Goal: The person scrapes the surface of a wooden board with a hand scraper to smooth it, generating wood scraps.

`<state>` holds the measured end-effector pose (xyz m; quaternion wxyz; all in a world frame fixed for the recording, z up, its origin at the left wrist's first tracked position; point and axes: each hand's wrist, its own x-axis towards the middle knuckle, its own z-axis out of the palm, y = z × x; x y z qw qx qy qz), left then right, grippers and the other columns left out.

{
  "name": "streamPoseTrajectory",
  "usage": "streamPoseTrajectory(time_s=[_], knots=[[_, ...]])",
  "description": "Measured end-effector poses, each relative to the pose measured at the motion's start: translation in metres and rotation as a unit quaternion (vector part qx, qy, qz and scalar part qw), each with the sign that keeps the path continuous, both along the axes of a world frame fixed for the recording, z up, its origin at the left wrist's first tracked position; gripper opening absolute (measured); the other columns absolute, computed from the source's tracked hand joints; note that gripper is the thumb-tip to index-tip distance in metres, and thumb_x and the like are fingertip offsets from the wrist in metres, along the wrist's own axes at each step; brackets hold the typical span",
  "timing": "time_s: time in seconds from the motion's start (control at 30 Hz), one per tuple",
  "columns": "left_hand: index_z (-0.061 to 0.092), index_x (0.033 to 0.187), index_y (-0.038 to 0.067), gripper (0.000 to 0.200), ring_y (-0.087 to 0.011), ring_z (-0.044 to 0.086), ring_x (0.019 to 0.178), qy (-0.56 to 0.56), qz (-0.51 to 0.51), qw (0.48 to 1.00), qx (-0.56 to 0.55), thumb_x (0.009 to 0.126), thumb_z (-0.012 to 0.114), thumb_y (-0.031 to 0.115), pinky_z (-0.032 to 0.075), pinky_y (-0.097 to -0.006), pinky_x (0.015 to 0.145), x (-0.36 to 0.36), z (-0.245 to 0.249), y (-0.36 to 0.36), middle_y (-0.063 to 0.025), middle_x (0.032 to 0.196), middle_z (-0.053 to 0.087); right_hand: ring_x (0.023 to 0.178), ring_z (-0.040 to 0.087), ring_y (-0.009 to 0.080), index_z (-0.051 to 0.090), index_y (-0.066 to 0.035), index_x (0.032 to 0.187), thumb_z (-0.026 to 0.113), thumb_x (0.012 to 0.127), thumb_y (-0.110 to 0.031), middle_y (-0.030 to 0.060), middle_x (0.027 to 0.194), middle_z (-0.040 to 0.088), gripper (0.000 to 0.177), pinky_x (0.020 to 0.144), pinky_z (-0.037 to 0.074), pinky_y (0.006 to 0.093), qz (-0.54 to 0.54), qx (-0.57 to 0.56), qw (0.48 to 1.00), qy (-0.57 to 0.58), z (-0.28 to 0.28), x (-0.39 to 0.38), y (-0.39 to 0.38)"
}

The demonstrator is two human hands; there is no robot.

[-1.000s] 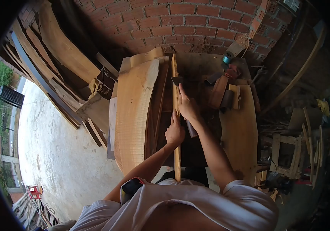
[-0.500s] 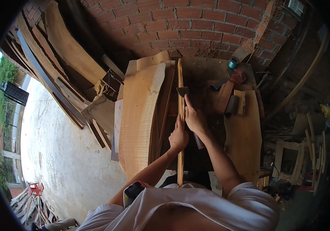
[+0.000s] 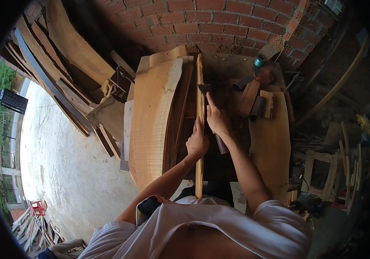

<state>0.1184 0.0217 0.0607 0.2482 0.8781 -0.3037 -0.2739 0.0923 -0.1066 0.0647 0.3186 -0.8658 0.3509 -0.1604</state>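
A long, narrow wooden strip [image 3: 199, 172] stands on edge, running from the back of the workbench to my waist. Around its middle, my left hand [image 3: 197, 143] is closed, index finger pointing along the wood. My right hand [image 3: 218, 120] grips a hatchet [image 3: 222, 146], its brown handle sticking out below the palm. The dark hatchet head rests against the strip's right side, ahead of my left fingers. My right index finger stretches up along the tool to the head.
Wide planks [image 3: 154, 112] are stacked on the bench's left side, and another board [image 3: 269, 142] lies at right. Behind that are wood blocks [image 3: 249, 98] and a teal spool [image 3: 259, 60]. Tall boards [image 3: 74, 41] lean left against the brick wall [image 3: 211, 26].
The whole view has shifted slightly, so the bench and hands appear higher. Both hands keep their holds on the strip and hatchet, with the hatchet head still at the strip.
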Motion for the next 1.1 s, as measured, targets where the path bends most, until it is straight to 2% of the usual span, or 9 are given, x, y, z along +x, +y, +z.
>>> streamPoseTrajectory(time_s=[0.2,0.33,0.37,0.47,0.53,0.67,0.77,0.97,1.1], knots=[[0.003,0.154,0.022,0.09,-0.048,0.061,0.102,-0.026,0.003,1.0,-0.003,0.081,0.055,0.013,0.049,-0.0566,0.087,0.002,-0.002,0.001,-0.0203,0.14,0.049,0.051,0.066,0.0318,0.026,-0.023,0.152,0.034,0.101,-0.027,0.019,0.074,0.07,0.052,0.056,0.058,0.0438,-0.026,0.133,0.99,0.036,0.04,0.064,-0.059],[0.002,0.154,0.02,0.091,-0.0486,0.061,0.102,0.002,-0.002,1.0,0.013,0.081,0.055,0.013,0.05,-0.0562,0.086,0.001,0.004,0.001,-0.0203,0.14,0.049,0.052,0.066,0.0319,0.03,-0.021,0.151,0.037,0.1,-0.025,0.0203,0.073,0.069,0.052,0.056,0.058,0.0446,-0.016,0.124,0.992,0.001,0.027,0.031,-0.022],[0.002,0.154,0.02,0.091,-0.0486,0.061,0.102,0.003,0.001,1.0,0.007,0.081,0.055,0.013,0.05,-0.0562,0.086,0.003,0.004,-0.003,-0.0203,0.14,0.049,0.055,0.067,0.0334,0.031,-0.02,0.151,0.039,0.099,-0.023,0.02,0.075,0.069,0.053,0.058,0.058,0.0458,-0.002,0.031,1.0,-0.001,0.007,0.027,-0.016],[0.002,0.154,0.018,0.092,-0.0489,0.062,0.1,-0.024,-0.004,1.0,-0.005,0.08,0.055,0.012,0.051,-0.0558,0.084,-0.001,-0.003,0.0,-0.02,0.143,0.046,0.046,0.064,0.0312,0.027,-0.027,0.152,0.034,0.101,-0.024,0.0221,0.077,0.069,0.052,0.051,0.057,0.044,-0.001,0.046,0.999,-0.013,0.014,0.042,-0.025],[0.002,0.154,0.018,0.092,-0.0488,0.062,0.1,-0.026,-0.008,1.0,-0.005,0.08,0.055,0.012,0.051,-0.0561,0.084,-0.003,-0.007,0.001,-0.0198,0.144,0.045,0.058,0.067,0.0354,0.03,-0.02,0.151,0.035,0.099,-0.027,0.0221,0.074,0.068,0.053,0.063,0.059,0.0452,-0.035,0.116,0.992,0.043,0.042,0.066,-0.052],[0.002,0.155,0.019,0.092,-0.0487,0.062,0.099,-0.036,-0.001,0.999,-0.014,0.079,0.055,0.012,0.05,-0.0569,0.084,-0.001,-0.008,0.001,-0.0196,0.143,0.046,0.062,0.068,0.0378,0.028,-0.024,0.151,0.035,0.099,-0.029,0.0229,0.074,0.068,0.053,0.064,0.058,0.0493,-0.035,0.134,0.99,0.037,0.042,0.073,-0.061],[0.006,0.154,0.015,0.09,-0.0466,0.063,0.099,0.001,-0.015,1.0,0.013,0.079,0.055,0.012,0.051,-0.0574,0.082,0.003,-0.001,0.001,-0.0176,0.149,0.039,0.057,0.067,0.038,0.028,-0.025,0.152,0.035,0.1,-0.029,0.0243,0.076,0.069,0.052,0.058,0.058,0.0494,0.0,-0.006,1.0,0.028,0.006,0.045,-0.035],[0.008,0.154,0.014,0.089,-0.0452,0.063,0.1,-0.031,-0.014,0.999,0.006,0.079,0.056,0.013,0.052,-0.0557,0.082,-0.002,-0.004,-0.001,-0.0161,0.15,0.038,0.083,0.069,0.0411,0.025,-0.024,0.153,0.039,0.097,-0.029,0.0247,0.088,0.07,0.057,0.077,0.055,0.0528,-0.022,0.025,0.995,0.09,0.038,0.084,-0.076],[0.007,0.154,0.015,0.09,-0.0447,0.063,0.1,-0.03,-0.009,0.999,0.013,0.079,0.056,0.013,0.052,-0.0553,0.082,-0.002,-0.004,0.0,-0.0155,0.151,0.037,0.089,0.068,0.0419,0.023,-0.024,0.153,0.039,0.097,-0.03,0.0265,0.094,0.069,0.059,0.081,0.054,0.0535,-0.023,0.009,0.995,0.094,0.027,0.094,-0.085]])
